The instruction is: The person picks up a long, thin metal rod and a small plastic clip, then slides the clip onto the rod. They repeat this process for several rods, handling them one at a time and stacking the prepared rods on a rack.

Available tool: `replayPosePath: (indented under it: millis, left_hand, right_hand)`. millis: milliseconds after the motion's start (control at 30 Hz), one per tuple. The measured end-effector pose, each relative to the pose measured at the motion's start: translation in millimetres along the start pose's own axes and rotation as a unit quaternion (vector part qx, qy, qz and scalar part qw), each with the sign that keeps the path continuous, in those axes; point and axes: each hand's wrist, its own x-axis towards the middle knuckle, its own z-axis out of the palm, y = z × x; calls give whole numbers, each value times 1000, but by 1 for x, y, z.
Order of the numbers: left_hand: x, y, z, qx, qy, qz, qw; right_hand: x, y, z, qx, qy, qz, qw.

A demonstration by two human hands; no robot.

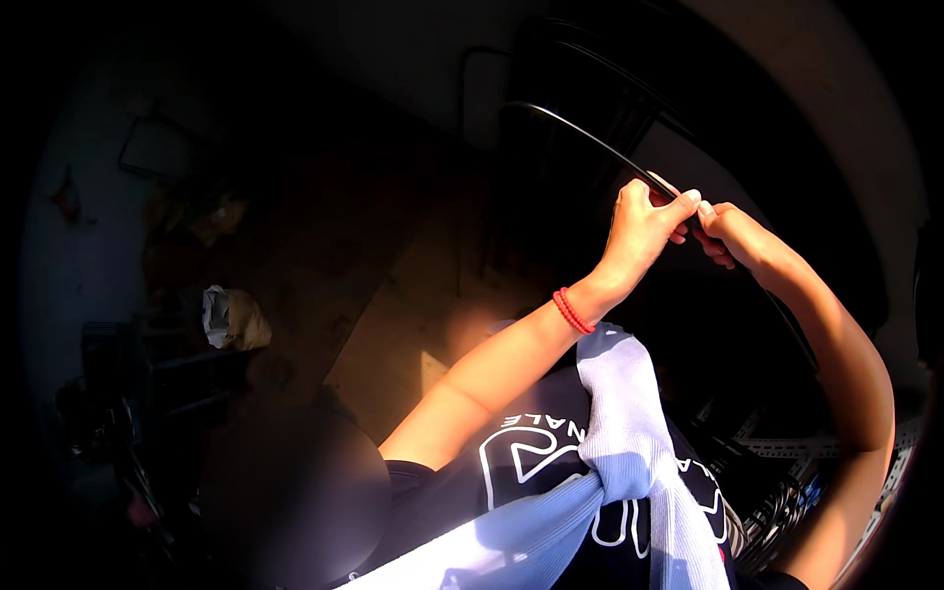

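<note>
A thin black cable (580,131) arcs from the upper middle down to my two hands, catching light along its upper edge. It could also be a flexible rod; its exact kind is unclear. My left hand (644,218), with red beads at the wrist, is closed round it, thumb pressed along it. Right beside it, my right hand (733,234) pinches the same cable, the two thumbs almost touching. Part of the cable is hidden by the fingers, and a dark line continues below my right hand toward the lower right.
A light blue knitted garment (624,433) is knotted over my dark shirt. Metal racking with slotted edges (787,447) stands close at the lower right. A pale bag (234,317) sits on the left, near a shelf. Deep shadow hides much of the room.
</note>
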Motion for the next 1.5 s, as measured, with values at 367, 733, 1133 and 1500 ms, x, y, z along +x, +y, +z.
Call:
replayPosePath:
  millis: [367,733,1133,1500]
  left_hand:
    - [-2,-16,18,56,52,44,996]
    - [-12,-7,14,53,42,38,997]
    - [-15,-11,6,114,56,89,988]
    - [-7,-3,-25,-68,-11,82,994]
  right_hand:
    - [-10,13,-9,-29,-13,-19,999]
    - [-17,10,2,-36,15,-23,999]
    - [-18,9,5,-62,18,-32,997]
    - [-53,65,5,-85,258,-201,941]
